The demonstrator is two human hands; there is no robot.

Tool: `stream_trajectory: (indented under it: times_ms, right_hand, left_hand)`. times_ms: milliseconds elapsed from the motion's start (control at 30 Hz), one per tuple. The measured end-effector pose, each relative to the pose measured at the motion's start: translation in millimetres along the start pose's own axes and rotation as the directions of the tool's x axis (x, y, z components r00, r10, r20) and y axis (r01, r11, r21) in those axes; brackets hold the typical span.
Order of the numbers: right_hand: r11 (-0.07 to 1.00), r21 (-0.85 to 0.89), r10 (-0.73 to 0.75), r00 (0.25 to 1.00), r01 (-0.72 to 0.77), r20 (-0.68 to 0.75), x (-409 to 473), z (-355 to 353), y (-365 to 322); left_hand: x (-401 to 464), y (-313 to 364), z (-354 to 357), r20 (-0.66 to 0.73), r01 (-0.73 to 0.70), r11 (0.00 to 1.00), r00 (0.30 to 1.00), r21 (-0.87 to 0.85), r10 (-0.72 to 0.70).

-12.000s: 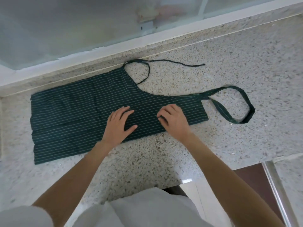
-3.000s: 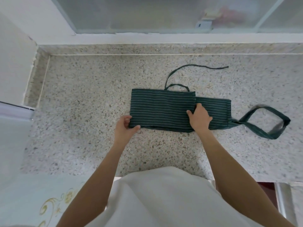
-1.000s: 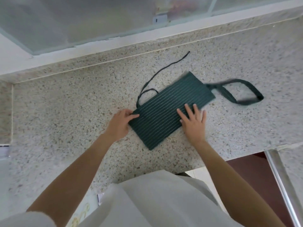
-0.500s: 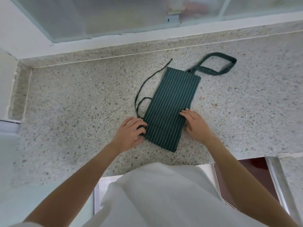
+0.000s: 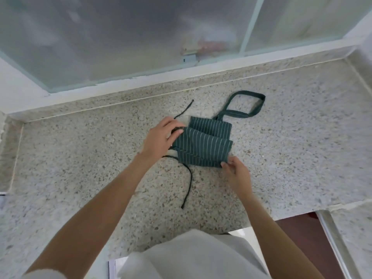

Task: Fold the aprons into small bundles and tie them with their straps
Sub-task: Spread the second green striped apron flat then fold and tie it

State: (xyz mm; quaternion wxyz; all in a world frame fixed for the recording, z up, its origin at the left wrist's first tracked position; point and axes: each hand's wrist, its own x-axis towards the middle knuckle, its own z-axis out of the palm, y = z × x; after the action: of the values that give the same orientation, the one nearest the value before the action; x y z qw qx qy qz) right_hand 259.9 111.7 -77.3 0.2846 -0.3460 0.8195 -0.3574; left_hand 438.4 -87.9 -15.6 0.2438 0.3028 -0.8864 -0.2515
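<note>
Lying on one counter (image 5: 281,158), one apron (image 5: 203,148), apparently gripped by two hands.

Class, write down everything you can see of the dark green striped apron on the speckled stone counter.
The dark green apron with thin white stripes looks like woven cloth, folded into a small layered stack on the speckled stone counter. A wide neck loop lies behind it; thin tie straps trail toward the person and away at left. The left hand grips its left edge; the right hand pinches its near right corner.

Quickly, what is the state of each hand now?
Left hand: grips the left edge of the folded apron.
Right hand: pinches the apron's near right corner.
</note>
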Motion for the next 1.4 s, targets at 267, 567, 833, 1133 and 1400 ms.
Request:
stream_trajectory:
  times_ms: [267, 567, 833, 1133, 1400]
  right_hand:
    - [0.948, 0.163, 0.289, 0.953, -0.272, -0.089, 15, 8, 6]
    - [0.942, -0.011, 0.323, 0.919, -0.334, -0.227, 25, 14, 0]
    - [0.972, -0.112, 0.173, 0.953, -0.205, -0.248, 32, 14, -5]
    - [0.486, -0.675, -0.381, 0.830, 0.555, 0.407, 50, -14, 19]
    - [0.269, -0.672, -0.396, 0.715, 0.690, 0.576, 74, -26, 25]
  left_hand:
    - [80, -25, 50, 0.251, 0.149, 0.988, 0.956, 0.031, -0.152]
    - [94, -52, 90, 0.321, 0.274, 0.960, 0.905, 0.064, -0.280]
    - [90, -52, 101, 0.270, 0.209, 0.964, 0.930, 0.165, -0.248]
    - [6, -26, 72, 0.598, -0.226, 0.939, 0.801, 0.259, 0.028]
    - [-9, -49, 77, 0.646, -0.239, 0.932, 0.764, 0.271, 0.008]
